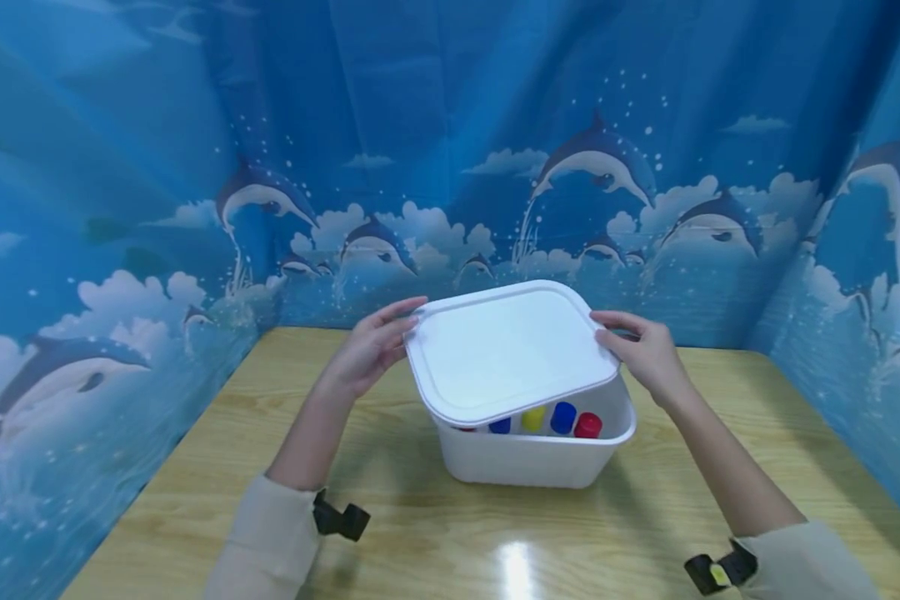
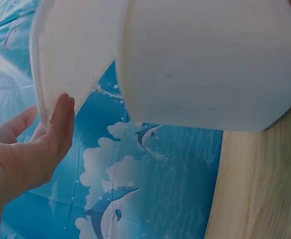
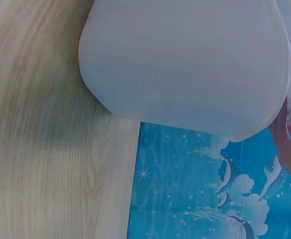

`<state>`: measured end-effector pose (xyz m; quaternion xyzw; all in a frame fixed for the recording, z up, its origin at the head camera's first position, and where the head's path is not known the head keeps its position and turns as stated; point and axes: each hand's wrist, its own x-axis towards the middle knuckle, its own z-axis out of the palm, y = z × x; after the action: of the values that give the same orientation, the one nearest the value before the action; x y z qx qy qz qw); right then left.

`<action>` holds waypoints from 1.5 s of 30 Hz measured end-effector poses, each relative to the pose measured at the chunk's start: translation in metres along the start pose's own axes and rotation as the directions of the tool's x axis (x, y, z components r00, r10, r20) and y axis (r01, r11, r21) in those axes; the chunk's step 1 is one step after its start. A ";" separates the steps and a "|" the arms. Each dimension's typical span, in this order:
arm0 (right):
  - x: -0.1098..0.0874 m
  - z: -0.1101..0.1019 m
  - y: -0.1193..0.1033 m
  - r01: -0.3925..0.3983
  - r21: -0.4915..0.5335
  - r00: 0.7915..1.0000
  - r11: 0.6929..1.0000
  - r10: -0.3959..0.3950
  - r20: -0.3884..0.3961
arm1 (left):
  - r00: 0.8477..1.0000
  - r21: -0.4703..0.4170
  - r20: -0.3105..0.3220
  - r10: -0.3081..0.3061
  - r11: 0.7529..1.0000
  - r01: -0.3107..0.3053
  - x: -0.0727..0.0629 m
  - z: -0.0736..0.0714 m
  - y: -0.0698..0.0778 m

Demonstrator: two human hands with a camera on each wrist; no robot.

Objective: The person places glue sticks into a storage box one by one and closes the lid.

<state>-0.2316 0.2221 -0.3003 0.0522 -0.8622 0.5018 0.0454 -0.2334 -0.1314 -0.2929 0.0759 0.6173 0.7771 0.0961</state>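
Note:
A white lid (image 1: 510,350) is held tilted above a white plastic box (image 1: 525,462), askew to its rim, with the front right of the box uncovered. My left hand (image 1: 375,346) grips the lid's left edge between thumb and fingers; in the left wrist view that hand (image 2: 33,152) has its fingers under the lid (image 2: 75,50). At the opposite edge my right hand (image 1: 645,354) pinches the lid near its right corner. Inside the box show a yellow cap (image 1: 533,418), a blue cap (image 1: 563,417) and a red cap (image 1: 588,425); what they belong to is hidden.
The box stands on a wooden table (image 1: 360,500). Behind and at both sides hangs a blue curtain (image 1: 420,125) printed with dolphins, reaching the table's edges. Dark wrist straps with small cameras (image 1: 341,518) sit on both sleeves.

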 end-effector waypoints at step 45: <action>-0.054 -0.001 0.013 -0.058 -0.228 0.998 0.972 0.058 -0.006 | 0.985 0.420 -0.153 -0.079 0.897 0.137 -0.004 0.014 -0.036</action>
<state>-0.1793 0.2314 -0.3177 0.0218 -0.9154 0.4004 0.0360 -0.2241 -0.1109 -0.3251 0.0091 0.7814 0.6189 0.0792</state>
